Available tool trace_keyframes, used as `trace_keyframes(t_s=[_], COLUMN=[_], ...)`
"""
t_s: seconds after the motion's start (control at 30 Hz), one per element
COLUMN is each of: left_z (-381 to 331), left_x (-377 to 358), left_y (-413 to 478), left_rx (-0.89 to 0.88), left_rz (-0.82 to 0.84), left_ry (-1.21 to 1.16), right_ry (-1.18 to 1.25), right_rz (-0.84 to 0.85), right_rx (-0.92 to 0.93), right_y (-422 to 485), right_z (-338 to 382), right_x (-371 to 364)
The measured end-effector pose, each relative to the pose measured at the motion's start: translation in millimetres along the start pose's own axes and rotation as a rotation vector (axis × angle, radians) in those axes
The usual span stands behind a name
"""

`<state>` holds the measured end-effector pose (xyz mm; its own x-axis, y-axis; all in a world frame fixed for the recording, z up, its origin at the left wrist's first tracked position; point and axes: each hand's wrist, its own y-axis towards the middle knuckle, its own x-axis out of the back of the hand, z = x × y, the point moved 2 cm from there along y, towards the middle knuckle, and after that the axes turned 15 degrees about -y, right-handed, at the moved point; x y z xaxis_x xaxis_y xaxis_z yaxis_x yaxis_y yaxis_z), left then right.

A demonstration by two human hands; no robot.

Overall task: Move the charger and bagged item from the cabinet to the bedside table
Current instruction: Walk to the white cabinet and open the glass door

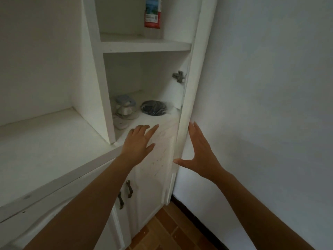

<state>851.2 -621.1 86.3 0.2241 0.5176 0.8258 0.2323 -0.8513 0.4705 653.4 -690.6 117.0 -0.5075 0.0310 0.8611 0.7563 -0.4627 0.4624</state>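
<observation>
Inside the open white cabinet (144, 47), on its lower shelf, lies a white charger (123, 112) with a coiled cable at the left. To its right sits a dark round item in a clear bag (154, 107). My left hand (138, 139) hovers flat at the shelf's front edge, fingers spread, holding nothing, just short of both objects. My right hand (200, 152) is open beside the edge of the cabinet door (187, 109), which stands swung out to the right.
A clear jar with a red and blue label (152, 14) stands on the upper shelf. A white counter (41, 141) runs to the left. Below are closed doors with dark handles (128, 189). A white wall is on the right, with wood floor (162, 230) beneath.
</observation>
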Motion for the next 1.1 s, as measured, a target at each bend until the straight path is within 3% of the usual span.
trace_keyframes(t_s=[0.37,0.8,1.1], left_z=[-56,-83,-96], left_x=[-33,-64,-85], left_y=[64,82,99], left_rx=[-0.194,-0.312,-0.384], left_rz=[0.11,0.108,0.087], left_ry=[-0.069,-0.314,-0.3], right_ry=[-0.013,-0.056,-0.118], right_rz=[0.064,0.005,-0.128], right_rx=[-0.1,-0.287,-0.514], right_y=[-29,-61,-71], right_z=[-39,-60,-66], right_x=[29,52,52])
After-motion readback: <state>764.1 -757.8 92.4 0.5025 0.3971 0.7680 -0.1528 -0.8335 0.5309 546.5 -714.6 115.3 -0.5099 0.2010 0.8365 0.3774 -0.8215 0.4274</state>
